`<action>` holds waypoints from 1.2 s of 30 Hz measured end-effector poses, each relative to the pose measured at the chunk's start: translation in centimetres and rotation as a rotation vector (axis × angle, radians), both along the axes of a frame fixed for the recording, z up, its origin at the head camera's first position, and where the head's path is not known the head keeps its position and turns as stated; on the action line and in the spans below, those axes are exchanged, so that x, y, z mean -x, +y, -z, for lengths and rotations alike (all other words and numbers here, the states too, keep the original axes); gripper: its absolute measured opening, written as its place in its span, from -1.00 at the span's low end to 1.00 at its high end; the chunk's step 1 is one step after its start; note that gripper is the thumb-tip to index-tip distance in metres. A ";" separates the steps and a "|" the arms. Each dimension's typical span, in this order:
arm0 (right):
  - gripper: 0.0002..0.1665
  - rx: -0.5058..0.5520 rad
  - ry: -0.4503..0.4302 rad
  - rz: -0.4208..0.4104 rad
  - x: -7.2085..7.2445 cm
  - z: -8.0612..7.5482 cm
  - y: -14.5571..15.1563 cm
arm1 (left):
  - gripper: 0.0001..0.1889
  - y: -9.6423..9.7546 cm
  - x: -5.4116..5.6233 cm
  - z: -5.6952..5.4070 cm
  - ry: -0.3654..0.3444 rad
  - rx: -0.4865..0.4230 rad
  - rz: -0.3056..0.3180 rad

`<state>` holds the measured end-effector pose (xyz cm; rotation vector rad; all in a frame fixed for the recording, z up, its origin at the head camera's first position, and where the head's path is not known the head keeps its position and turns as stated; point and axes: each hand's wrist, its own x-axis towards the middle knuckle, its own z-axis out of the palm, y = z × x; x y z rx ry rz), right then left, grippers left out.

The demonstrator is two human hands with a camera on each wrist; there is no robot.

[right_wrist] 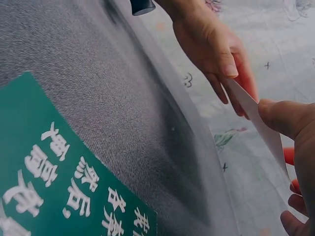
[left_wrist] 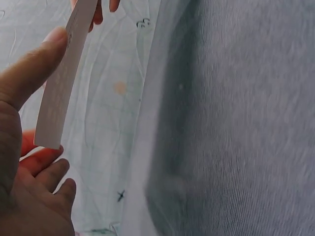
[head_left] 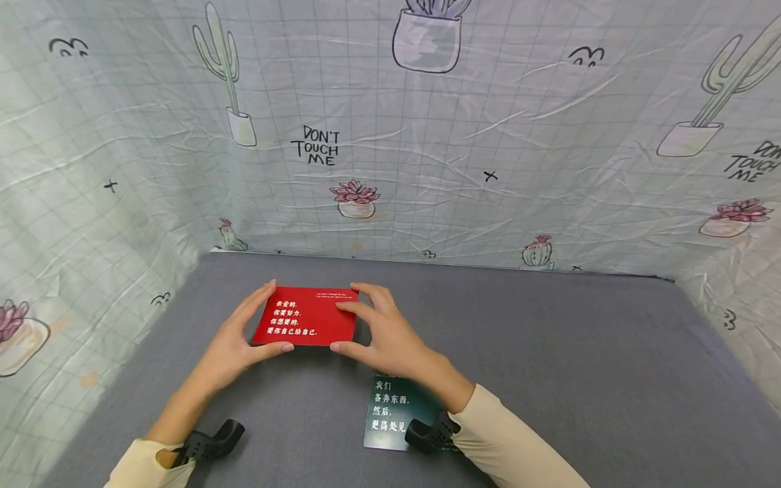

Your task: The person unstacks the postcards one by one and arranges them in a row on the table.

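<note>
A red card [head_left: 311,315] with white Chinese writing is held up above the grey table between both hands. My left hand [head_left: 234,335] grips its left side, thumb at the near edge and fingers at the far edge. My right hand [head_left: 387,332] pinches the right side the same way, one finger lying over the printed face. The card's pale back [left_wrist: 64,93] shows in the left wrist view, and again as a thin white back [right_wrist: 258,118] in the right wrist view. Under my right forearm lies a dark green card [head_left: 386,413] with white writing, partly hidden by the wrist.
The grey cloth-covered table [head_left: 549,366] stretches away to the right. Behind it hangs a pale curtain [head_left: 415,129] printed with cacti and lettering, which also folds round both sides. Black wrist cameras [head_left: 213,440] sit on both forearms.
</note>
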<state>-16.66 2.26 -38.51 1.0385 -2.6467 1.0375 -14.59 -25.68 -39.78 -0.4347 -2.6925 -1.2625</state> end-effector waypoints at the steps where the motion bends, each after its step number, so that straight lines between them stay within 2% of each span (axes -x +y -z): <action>1: -0.25 -0.006 0.000 0.004 0.1 0.0 -0.2 | 0.01 -0.2 0.1 0.1 -0.002 0.003 -0.003; 13: -0.27 -0.046 0.018 0.045 1.6 1.9 -2.8 | 0.00 -2.5 1.4 0.9 -0.035 0.051 -0.017; 17: -0.27 -0.062 0.000 0.053 2.0 2.7 -3.3 | 0.01 -2.9 1.9 1.3 -0.031 0.070 -0.015; 22: -0.28 -0.083 -0.031 0.064 2.2 3.8 -3.7 | 0.02 -3.2 2.3 2.1 -0.037 0.132 -0.008; 28: -0.28 -0.117 -0.027 0.071 2.6 4.6 -4.1 | 0.02 -3.5 2.8 2.7 -0.055 0.225 -0.009; 36: -0.27 -0.176 -0.045 0.085 2.8 4.9 -4.9 | 0.04 -4.0 3.3 3.1 -0.105 0.284 -0.012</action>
